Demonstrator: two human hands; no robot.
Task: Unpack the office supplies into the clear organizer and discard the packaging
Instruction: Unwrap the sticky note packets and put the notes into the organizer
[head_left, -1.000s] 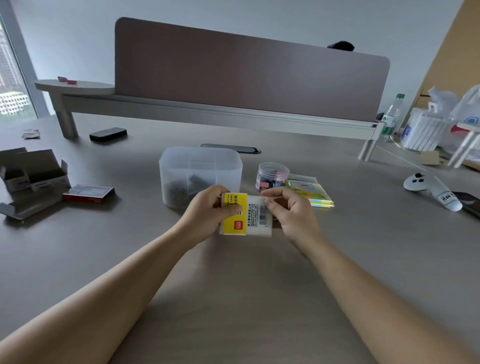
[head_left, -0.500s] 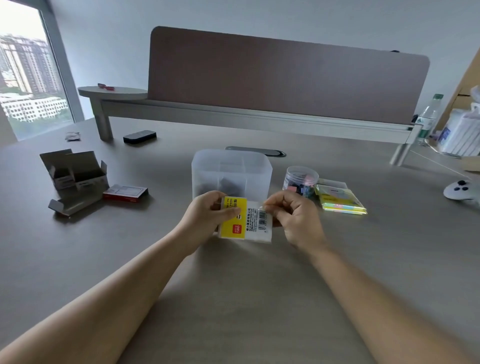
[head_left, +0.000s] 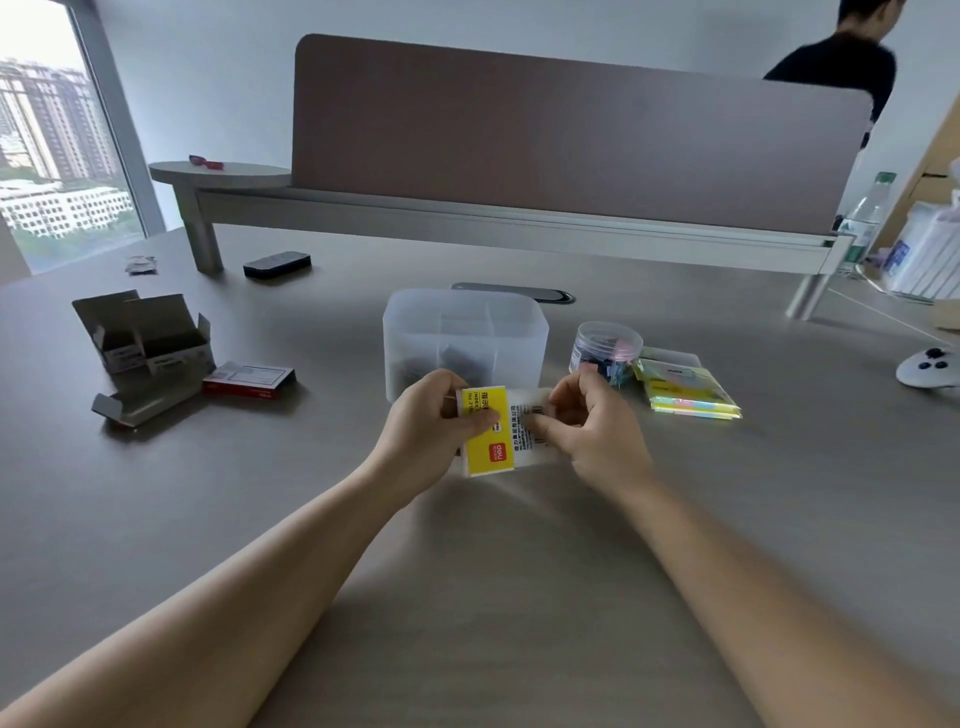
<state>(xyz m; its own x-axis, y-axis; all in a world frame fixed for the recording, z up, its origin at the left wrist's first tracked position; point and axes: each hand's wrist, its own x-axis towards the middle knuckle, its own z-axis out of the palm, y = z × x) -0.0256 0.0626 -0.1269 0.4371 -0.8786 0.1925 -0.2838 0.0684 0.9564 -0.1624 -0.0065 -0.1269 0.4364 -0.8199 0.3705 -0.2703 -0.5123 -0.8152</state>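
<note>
A small yellow-and-white packet (head_left: 493, 441) of index tabs is held over the desk in front of the clear organizer (head_left: 465, 343). My left hand (head_left: 431, 423) grips its yellow left end, thumb on top. My right hand (head_left: 587, 423) pinches the white right end near the barcode. The organizer has dividers and some dark items inside. Right of it stand a clear round jar of coloured clips (head_left: 605, 351) and a flat pack of pastel sticky notes (head_left: 685, 397).
On the left lie an opened grey cardboard box (head_left: 143, 345) and a red staple box (head_left: 249, 382). A black object (head_left: 277, 266) sits near the shelf leg. A white controller (head_left: 930, 366) lies far right. A person stands behind the divider panel (head_left: 571, 130).
The camera turned, so the scene shifted right in view. The packet has tilted slightly and my right fingers have closed further over its white end.
</note>
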